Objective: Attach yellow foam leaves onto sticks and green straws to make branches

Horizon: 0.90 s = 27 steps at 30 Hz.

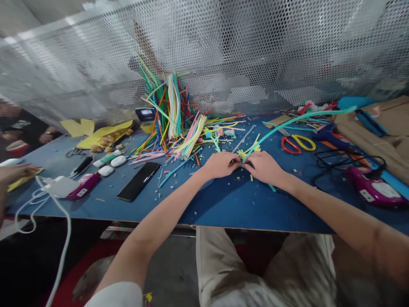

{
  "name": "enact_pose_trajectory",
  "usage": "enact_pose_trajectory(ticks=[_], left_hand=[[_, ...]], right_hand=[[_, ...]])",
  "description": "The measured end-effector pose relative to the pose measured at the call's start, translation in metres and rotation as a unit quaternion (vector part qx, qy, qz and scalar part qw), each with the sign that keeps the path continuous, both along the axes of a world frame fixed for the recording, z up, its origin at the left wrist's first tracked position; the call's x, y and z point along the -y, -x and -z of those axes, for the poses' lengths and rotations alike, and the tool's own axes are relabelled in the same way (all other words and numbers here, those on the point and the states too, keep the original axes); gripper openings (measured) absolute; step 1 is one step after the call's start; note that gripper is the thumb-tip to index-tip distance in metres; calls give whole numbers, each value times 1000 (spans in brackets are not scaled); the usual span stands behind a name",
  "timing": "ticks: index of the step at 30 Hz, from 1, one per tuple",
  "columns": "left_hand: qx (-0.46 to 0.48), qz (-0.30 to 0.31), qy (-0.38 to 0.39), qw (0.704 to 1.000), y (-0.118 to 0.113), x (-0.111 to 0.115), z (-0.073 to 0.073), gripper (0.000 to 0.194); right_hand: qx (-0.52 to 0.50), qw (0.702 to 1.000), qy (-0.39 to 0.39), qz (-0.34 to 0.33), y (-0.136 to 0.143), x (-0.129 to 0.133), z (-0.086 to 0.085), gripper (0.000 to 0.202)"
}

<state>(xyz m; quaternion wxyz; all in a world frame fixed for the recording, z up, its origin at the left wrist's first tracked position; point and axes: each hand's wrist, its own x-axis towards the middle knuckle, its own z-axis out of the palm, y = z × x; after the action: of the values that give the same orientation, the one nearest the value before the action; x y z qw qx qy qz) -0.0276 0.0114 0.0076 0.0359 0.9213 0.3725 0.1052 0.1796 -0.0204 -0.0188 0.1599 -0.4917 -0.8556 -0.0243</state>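
Observation:
Both my hands meet low over the blue table, their fingertips pinched together almost touching. A long teal pipe cleaner (287, 123) rises from between them and arcs up to the right. My right hand (266, 167) is closed on its lower part. My left hand (222, 164) is closed at the same spot, with the pinched end mostly hidden by the fingers. Small yellow twisted pipe-cleaner pieces (241, 153) lie just behind the fingertips. Farther back are pink and light-blue twisted pieces (219, 132). A large heap of multicoloured pipe cleaners (172, 111) stands behind my left hand.
Scissors (300, 143) with red and yellow handles lie right of my hands. A black phone (139, 181), a purple device (84, 186) and white cables (65, 213) are at left. Another purple device (377, 187) sits at right. A perforated metal screen (255, 55) backs the table. Another person's hand (19, 170) is far left.

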Motion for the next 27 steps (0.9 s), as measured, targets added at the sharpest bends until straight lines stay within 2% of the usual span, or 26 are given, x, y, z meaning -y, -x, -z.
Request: enact_pose_trajectory(ticks=[7, 12, 15, 21, 27], left_hand=[[13, -6, 38, 999, 1, 1, -1, 25], [34, 23, 5, 999, 2, -3, 0, 25], [43, 46, 30, 998, 4, -4, 0, 26], [100, -2, 71, 992, 8, -1, -6, 35], [125, 40, 114, 985, 5, 0, -7, 29]], right_hand=[[-22, 1000, 9, -6, -2, -2, 4, 24], [-39, 999, 16, 5, -3, -2, 2, 26], [-53, 998, 25, 7, -3, -1, 0, 25], [-112, 992, 48, 27, -7, -3, -5, 25], [-153, 985, 77, 28, -11, -4, -9, 26]])
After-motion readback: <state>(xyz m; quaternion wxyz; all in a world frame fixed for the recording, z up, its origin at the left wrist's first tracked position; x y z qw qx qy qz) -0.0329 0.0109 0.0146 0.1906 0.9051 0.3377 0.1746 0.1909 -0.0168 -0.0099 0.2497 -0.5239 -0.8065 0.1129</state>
